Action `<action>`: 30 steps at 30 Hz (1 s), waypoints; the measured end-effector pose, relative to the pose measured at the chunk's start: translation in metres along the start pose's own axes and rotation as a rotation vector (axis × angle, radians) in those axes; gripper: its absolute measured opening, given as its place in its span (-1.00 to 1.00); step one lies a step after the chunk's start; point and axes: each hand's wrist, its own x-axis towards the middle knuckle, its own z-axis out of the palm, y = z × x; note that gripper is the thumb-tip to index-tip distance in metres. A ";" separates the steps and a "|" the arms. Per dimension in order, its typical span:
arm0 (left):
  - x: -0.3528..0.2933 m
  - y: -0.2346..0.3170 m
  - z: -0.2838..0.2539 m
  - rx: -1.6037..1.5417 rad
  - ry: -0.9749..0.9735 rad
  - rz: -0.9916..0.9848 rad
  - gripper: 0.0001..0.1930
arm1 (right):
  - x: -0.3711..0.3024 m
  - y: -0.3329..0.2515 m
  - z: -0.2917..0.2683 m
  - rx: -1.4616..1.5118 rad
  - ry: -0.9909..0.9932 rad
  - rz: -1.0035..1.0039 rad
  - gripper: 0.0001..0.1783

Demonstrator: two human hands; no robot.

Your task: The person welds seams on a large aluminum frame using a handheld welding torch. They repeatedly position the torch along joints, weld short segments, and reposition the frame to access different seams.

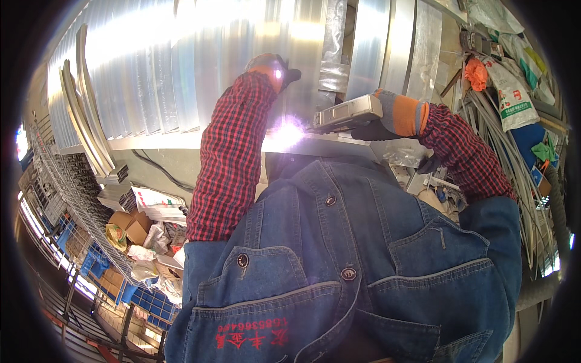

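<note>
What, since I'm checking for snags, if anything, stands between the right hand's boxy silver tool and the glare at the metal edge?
Nothing visible: the tool in the right hand points at the glare, which hides fine detail. The left hand lies off that line.

In the centre of the frame, the left glove (266, 66) is orange and grey with black fingertips; right of centre, the right glove (394, 114) is orange and dark grey. Both shirt sleeves (233, 136) show a red-and-black check. The handheld tool (354, 111) is silver-grey, the glare (287, 134) white fringed with violet. Silver metal profiles (142, 91) fill the upper left. Below, the denim jacket (327, 242) is faded blue with red lettering. At upper right, a bag (477, 75) is bright orange.
</note>
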 end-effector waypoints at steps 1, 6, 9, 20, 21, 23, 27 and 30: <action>0.000 0.000 0.001 0.007 0.023 0.009 -0.24 | 0.000 -0.002 -0.001 0.007 0.014 -0.020 -0.62; -0.005 0.003 -0.003 0.012 -0.004 -0.006 -0.23 | 0.000 -0.001 0.003 -0.005 0.048 -0.025 -0.61; -0.007 0.005 -0.004 0.016 -0.011 -0.004 -0.23 | -0.001 0.003 0.005 -0.033 0.075 -0.075 -0.59; -0.003 0.000 0.001 0.189 0.087 0.072 -0.42 | -0.009 0.005 0.001 -0.061 0.045 -0.034 -0.60; -0.001 -0.001 0.003 0.206 0.091 0.070 -0.41 | -0.010 0.007 0.002 -0.066 0.059 -0.055 -0.61; 0.004 -0.003 0.006 0.230 0.095 0.073 -0.39 | -0.011 0.010 0.004 -0.114 0.079 -0.076 -0.62; 0.014 -0.008 0.008 0.263 0.083 0.093 -0.36 | -0.015 0.015 0.007 -0.076 0.055 -0.001 -0.61; 0.015 -0.008 0.007 0.225 0.054 0.052 -0.39 | -0.017 0.016 0.007 -0.080 0.055 0.006 -0.60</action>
